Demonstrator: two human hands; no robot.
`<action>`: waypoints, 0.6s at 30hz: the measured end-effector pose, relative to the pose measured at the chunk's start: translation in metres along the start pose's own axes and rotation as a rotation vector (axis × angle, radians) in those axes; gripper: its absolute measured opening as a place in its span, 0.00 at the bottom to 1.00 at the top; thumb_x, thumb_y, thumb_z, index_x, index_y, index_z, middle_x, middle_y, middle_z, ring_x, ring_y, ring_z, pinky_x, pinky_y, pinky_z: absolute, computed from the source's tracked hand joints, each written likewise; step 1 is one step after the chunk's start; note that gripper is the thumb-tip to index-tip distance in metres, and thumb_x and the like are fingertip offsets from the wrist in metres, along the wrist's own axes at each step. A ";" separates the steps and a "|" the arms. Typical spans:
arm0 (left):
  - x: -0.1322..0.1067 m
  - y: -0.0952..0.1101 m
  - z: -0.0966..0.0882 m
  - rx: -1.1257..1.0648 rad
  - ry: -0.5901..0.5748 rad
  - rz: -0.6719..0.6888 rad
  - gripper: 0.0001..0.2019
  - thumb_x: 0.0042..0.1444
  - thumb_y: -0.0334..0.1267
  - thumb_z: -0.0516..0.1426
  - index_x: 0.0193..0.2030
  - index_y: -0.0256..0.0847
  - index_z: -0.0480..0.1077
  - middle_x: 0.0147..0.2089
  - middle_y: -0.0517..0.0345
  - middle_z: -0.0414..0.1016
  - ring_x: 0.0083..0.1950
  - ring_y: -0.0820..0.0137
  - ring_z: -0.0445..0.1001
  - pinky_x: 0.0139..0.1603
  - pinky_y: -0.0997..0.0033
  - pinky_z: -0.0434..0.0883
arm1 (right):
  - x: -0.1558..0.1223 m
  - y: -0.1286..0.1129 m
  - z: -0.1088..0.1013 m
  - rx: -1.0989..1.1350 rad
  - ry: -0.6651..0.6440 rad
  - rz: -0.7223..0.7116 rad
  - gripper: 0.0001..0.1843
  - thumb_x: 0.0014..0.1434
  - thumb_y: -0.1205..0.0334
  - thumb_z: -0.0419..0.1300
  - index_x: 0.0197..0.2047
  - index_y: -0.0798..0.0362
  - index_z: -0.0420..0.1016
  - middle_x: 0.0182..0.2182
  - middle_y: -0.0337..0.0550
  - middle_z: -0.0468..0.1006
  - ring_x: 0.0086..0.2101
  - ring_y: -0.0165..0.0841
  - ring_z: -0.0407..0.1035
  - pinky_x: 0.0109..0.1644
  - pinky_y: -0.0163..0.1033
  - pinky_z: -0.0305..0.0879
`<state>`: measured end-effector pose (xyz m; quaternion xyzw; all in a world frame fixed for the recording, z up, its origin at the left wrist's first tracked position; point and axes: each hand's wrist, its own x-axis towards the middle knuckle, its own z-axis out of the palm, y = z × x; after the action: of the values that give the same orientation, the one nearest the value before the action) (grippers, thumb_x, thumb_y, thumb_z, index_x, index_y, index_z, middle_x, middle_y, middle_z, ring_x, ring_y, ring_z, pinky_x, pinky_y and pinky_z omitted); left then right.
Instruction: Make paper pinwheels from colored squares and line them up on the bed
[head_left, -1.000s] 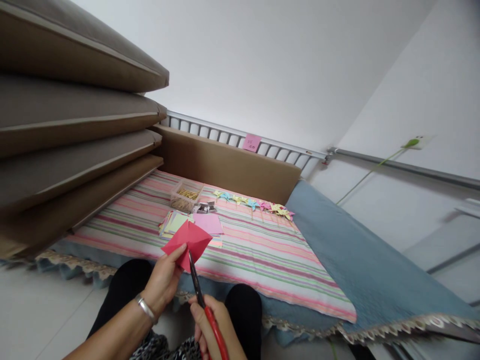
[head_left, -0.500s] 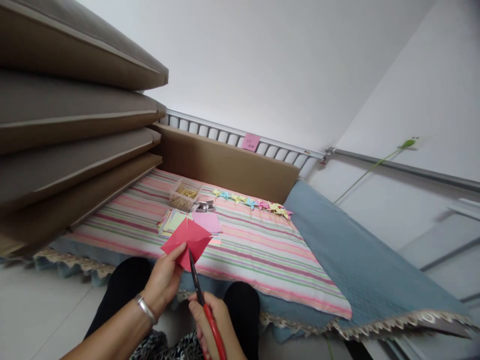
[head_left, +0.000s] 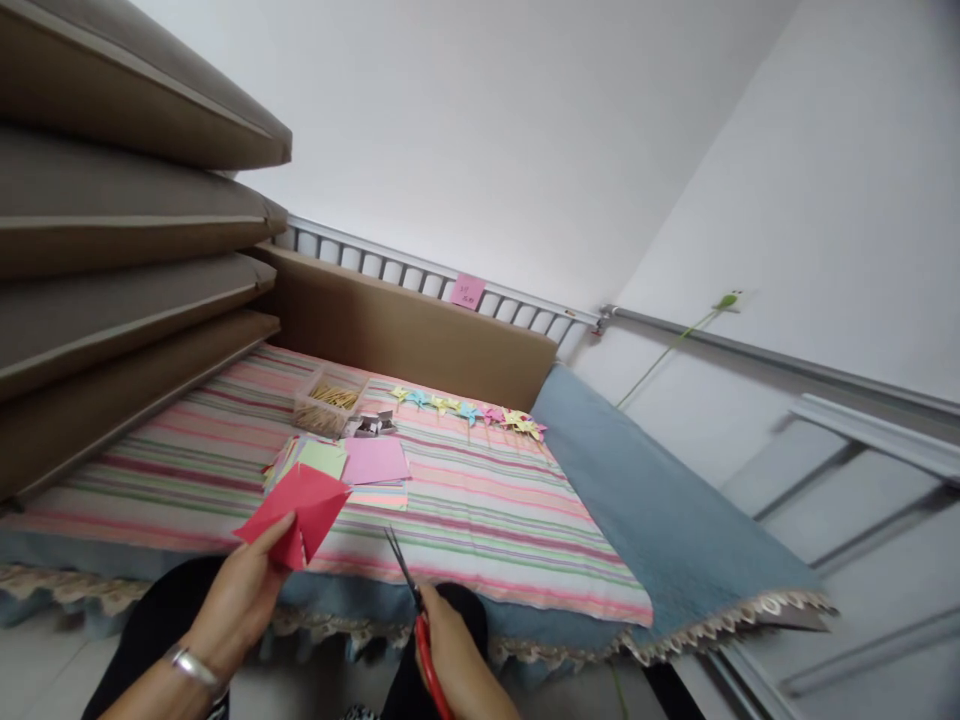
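My left hand (head_left: 244, 590) pinches a square of red paper (head_left: 307, 505) by its near corner, thumb on top. A slit runs into the paper's near right side, close to the thumb. To the right, my right hand (head_left: 454, 650) is wrapped around red-handled scissors (head_left: 424, 645). Their dark blades point up and away, slightly parted, apart from the paper. Past the red square lie a light green paper stack (head_left: 322, 458) and pink paper (head_left: 376, 461) on the striped cloth.
Behind the papers stands a clear box (head_left: 326, 400) of thin sticks, with small metallic packets (head_left: 371, 424) beside it. Several paper pinwheels (head_left: 469, 412) line the cloth's far side. Thick brown cushions (head_left: 127, 240) are stacked at left. A pink note (head_left: 468, 291) hangs on the rail.
The scissors have come away from the red paper, and a slit now shows there. My hands have moved apart, the left one leftward. The view has shifted to the right.
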<state>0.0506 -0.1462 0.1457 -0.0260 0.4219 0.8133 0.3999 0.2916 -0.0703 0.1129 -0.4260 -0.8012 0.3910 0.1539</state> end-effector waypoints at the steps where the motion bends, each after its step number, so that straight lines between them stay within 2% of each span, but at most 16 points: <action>1: 0.002 -0.003 -0.003 0.014 0.001 -0.020 0.06 0.51 0.22 0.58 0.33 0.33 0.72 0.28 0.56 0.79 0.25 0.73 0.75 0.26 0.77 0.75 | 0.010 0.007 -0.006 -0.133 0.043 -0.018 0.25 0.53 0.73 0.51 0.54 0.52 0.70 0.41 0.48 0.78 0.42 0.37 0.72 0.45 0.36 0.63; 4: 0.004 -0.012 -0.008 0.054 0.002 -0.093 0.05 0.50 0.23 0.59 0.32 0.34 0.72 0.27 0.58 0.78 0.24 0.73 0.74 0.26 0.77 0.73 | 0.047 0.018 -0.017 -0.433 0.137 -0.009 0.27 0.53 0.72 0.53 0.57 0.51 0.67 0.44 0.51 0.77 0.44 0.40 0.72 0.46 0.38 0.63; 8: 0.002 -0.013 -0.008 0.117 0.001 -0.138 0.03 0.48 0.25 0.61 0.31 0.33 0.73 0.27 0.55 0.78 0.25 0.70 0.74 0.26 0.74 0.72 | 0.102 0.023 -0.023 -0.469 0.163 -0.023 0.27 0.54 0.69 0.55 0.58 0.51 0.67 0.47 0.52 0.75 0.48 0.42 0.68 0.51 0.40 0.59; 12: 0.001 -0.005 -0.007 0.153 -0.053 -0.130 0.05 0.44 0.31 0.65 0.29 0.33 0.74 0.26 0.53 0.78 0.24 0.68 0.74 0.25 0.72 0.71 | 0.155 0.024 -0.031 -0.423 0.141 -0.044 0.29 0.53 0.72 0.55 0.60 0.54 0.64 0.50 0.55 0.73 0.51 0.43 0.65 0.55 0.43 0.55; 14: 0.000 0.001 -0.006 0.166 -0.102 -0.095 0.08 0.43 0.34 0.66 0.29 0.33 0.75 0.27 0.52 0.79 0.26 0.67 0.74 0.28 0.71 0.71 | 0.175 0.021 -0.033 -0.354 0.112 -0.051 0.29 0.50 0.73 0.58 0.57 0.57 0.68 0.49 0.56 0.74 0.53 0.45 0.64 0.57 0.44 0.53; 16: -0.002 0.006 -0.004 0.195 -0.144 -0.053 0.09 0.41 0.36 0.66 0.29 0.33 0.76 0.27 0.53 0.78 0.27 0.67 0.74 0.29 0.72 0.70 | 0.185 0.014 -0.031 -0.252 0.084 -0.049 0.25 0.48 0.74 0.59 0.52 0.59 0.73 0.49 0.57 0.74 0.54 0.46 0.63 0.59 0.46 0.50; 18: -0.003 0.009 -0.001 0.247 -0.175 -0.021 0.09 0.42 0.38 0.66 0.26 0.34 0.76 0.26 0.54 0.78 0.26 0.68 0.73 0.28 0.73 0.69 | 0.185 0.002 -0.025 -0.122 0.065 -0.041 0.20 0.51 0.71 0.58 0.49 0.60 0.74 0.50 0.58 0.74 0.54 0.45 0.63 0.60 0.47 0.51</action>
<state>0.0460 -0.1518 0.1523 0.0901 0.4821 0.7499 0.4440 0.1984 0.0910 0.1121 -0.4304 -0.8267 0.3244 0.1615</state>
